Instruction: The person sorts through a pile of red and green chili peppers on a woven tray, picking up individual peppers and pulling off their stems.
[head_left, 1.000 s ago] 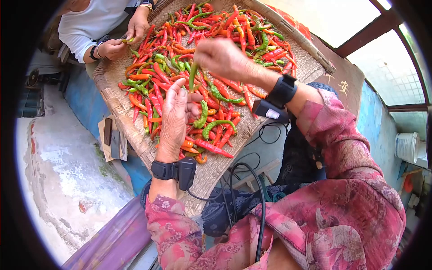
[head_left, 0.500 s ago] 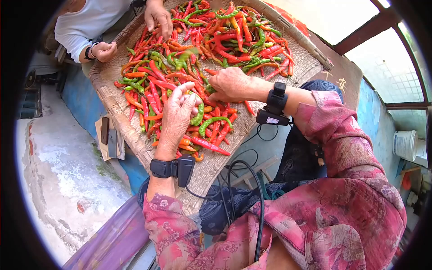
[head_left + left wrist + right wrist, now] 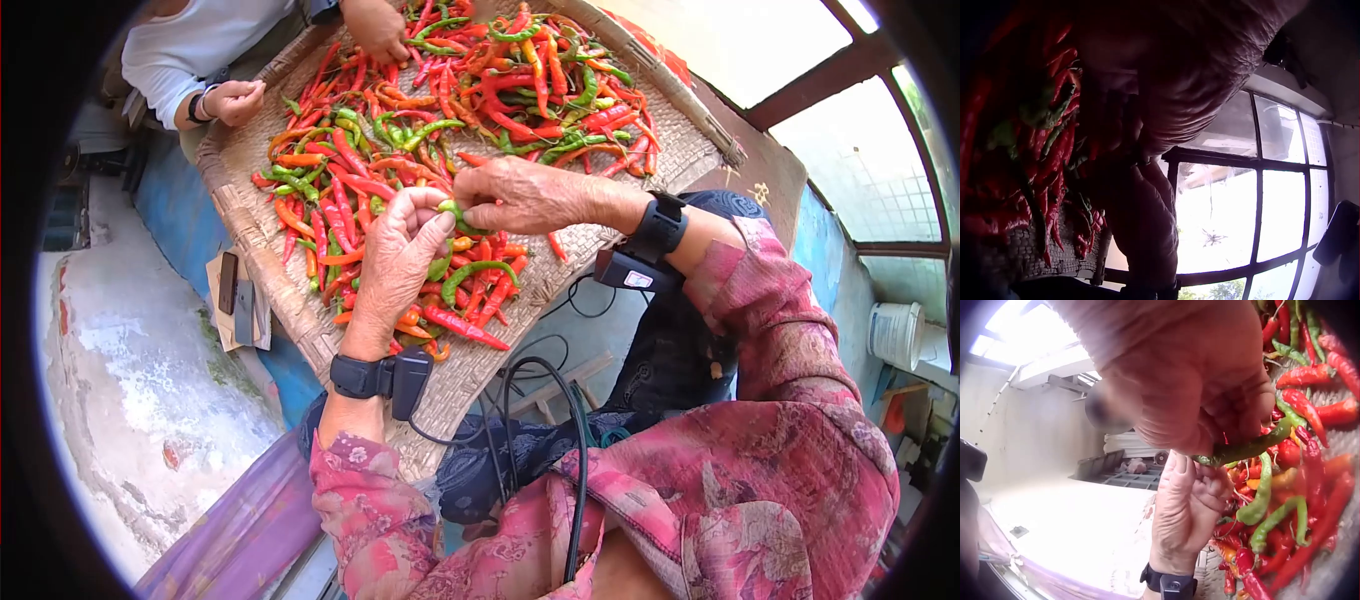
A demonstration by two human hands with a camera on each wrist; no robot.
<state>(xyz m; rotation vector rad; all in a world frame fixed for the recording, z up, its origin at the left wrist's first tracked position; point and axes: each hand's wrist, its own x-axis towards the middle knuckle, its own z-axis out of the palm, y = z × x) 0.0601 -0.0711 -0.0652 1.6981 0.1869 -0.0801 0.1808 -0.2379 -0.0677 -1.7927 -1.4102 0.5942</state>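
A green chili pepper [image 3: 1247, 450] spans between the two hands, above the heap. My right hand [image 3: 530, 195] grips it from the right with curled fingers, covering much of it in the head view. At its other end, my left hand [image 3: 395, 260] pinches the tip between thumb and forefinger, best seen in the right wrist view. Beneath both hands lies a heap of red chili peppers [image 3: 465, 327], mixed with green and orange ones. One curved green chili [image 3: 477, 275] lies on the heap just below the hands.
The chilies lie on a woven tray [image 3: 290, 305] with a raised rim. Across it, another person's hand [image 3: 375, 28] reaches over the heap, the other hand [image 3: 235, 102] near the rim. Black cables [image 3: 580, 480] run over the lap. A white bucket [image 3: 895, 333] stands at the right.
The green chili held earlier left the right hand and flew onto the heap. My right hand dropped to the heap, then came to my left hand with another green chili. The other person's hands parted.
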